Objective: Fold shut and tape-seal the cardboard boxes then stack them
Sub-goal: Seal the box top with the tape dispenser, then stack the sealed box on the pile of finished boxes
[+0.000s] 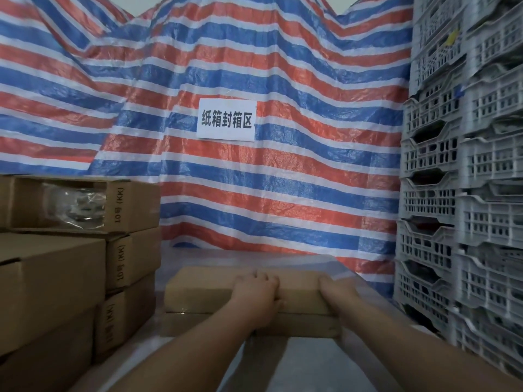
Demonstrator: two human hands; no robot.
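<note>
Both forearms reached forward from the bottom of the view to a flat cardboard box lying on top of a second closed box on the plastic-covered surface; the left hand lay over the top face near its middle, fingers curled lightly down onto the cardboard and the thumb hooked over the near edge, while the right hand clasped the box's right end, its fingers wrapped round the far corner and mostly hidden; neither hand held tape. The box looked light and fairly stiff, its plain faces dry and not slippery, though thin board of that kind would likely dent if pinched at mid-panel; the ends and edges, where the walls meet, seemed the soundest places to take hold. To the left stood a stack of like boxes, the topmost one open with clear wrapping showing inside; whether the two central boxes were taped could not be told. Behind hung a red, white and blue striped tarpaulin bearing a white printed sign; grey slotted plastic crates were piled high on the right.
</note>
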